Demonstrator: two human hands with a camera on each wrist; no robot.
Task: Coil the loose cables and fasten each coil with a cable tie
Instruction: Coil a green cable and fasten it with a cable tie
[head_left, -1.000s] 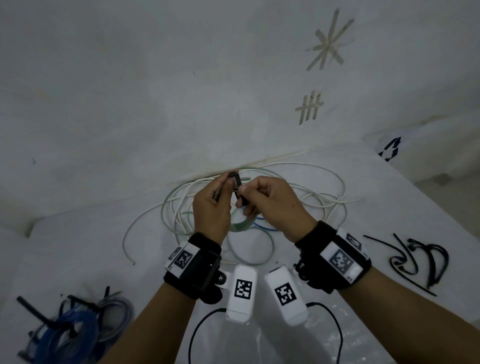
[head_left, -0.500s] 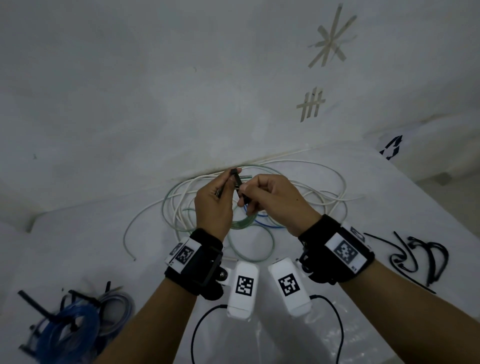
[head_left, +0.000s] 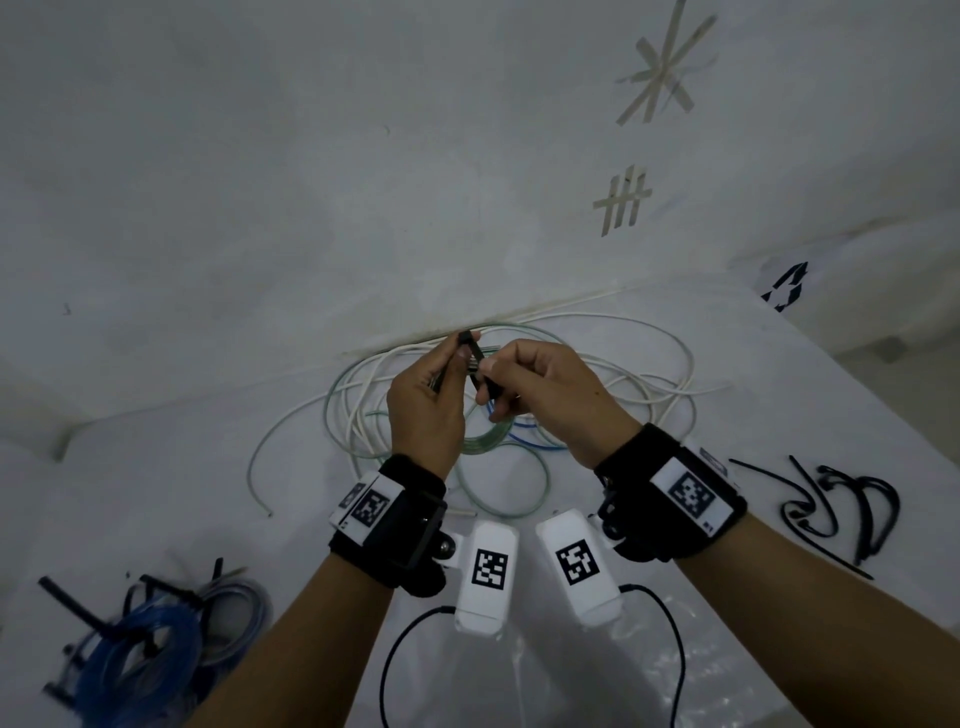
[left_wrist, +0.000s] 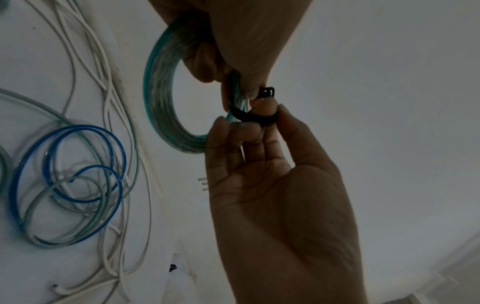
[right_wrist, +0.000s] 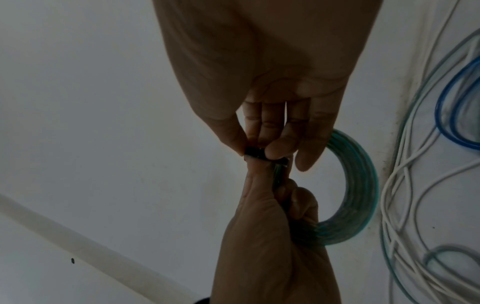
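Fingers (left_wrist: 259, 131) of two hands pinch one cable tie (left_wrist: 255, 117) round one green coil (left_wrist: 161, 107).

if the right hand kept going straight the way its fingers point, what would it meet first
Almost at once, the left hand: the right hand points left at it, both pinching the black cable tie on the green coil.

Wall and desk around my work.
Two beige tape marks (head_left: 660, 67) on the white wall ahead, a star above a hash. White-covered desk (head_left: 156, 493) below; black arrow sign (head_left: 787, 287) far right, past the desk's corner.
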